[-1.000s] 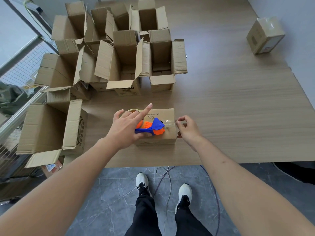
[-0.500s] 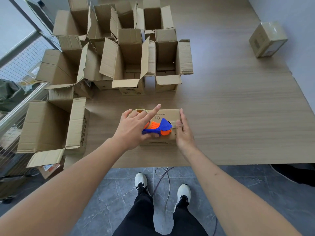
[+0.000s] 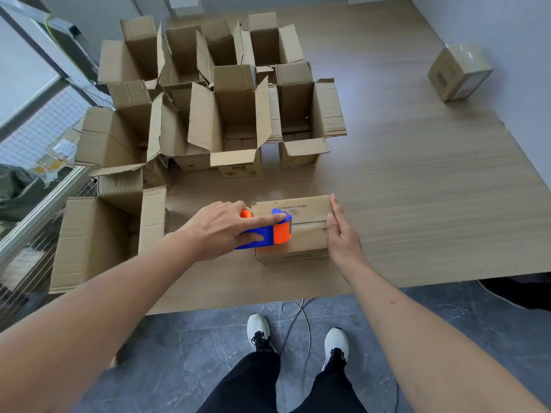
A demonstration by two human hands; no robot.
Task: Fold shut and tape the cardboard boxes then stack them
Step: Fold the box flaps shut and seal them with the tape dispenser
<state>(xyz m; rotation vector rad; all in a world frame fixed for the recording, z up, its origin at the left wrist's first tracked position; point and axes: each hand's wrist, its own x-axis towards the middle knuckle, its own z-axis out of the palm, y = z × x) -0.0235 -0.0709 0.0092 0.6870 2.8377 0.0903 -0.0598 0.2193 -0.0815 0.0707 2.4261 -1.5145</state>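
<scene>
A small closed cardboard box [image 3: 301,210] sits near the front edge of the wooden table [image 3: 417,204]. My left hand [image 3: 220,231] grips a blue and orange tape dispenser [image 3: 272,234] that lies on the box's top at its left part, index finger stretched along the dispenser. A strip of clear tape runs along the top seam from the dispenser to the right edge. My right hand [image 3: 343,234] lies flat against the box's right side, fingers straight, pressing the tape end down.
Several open cardboard boxes [image 3: 235,120] with raised flaps crowd the back left of the table; another open box [image 3: 98,236] stands at the left front. One taped box [image 3: 459,73] sits far right by the wall. A cable [image 3: 295,311] lies on the floor by my feet.
My right hand went from pinching the tape end beside the box to lying flat against the box's right side. The dispenser has been drawn leftward along the seam.
</scene>
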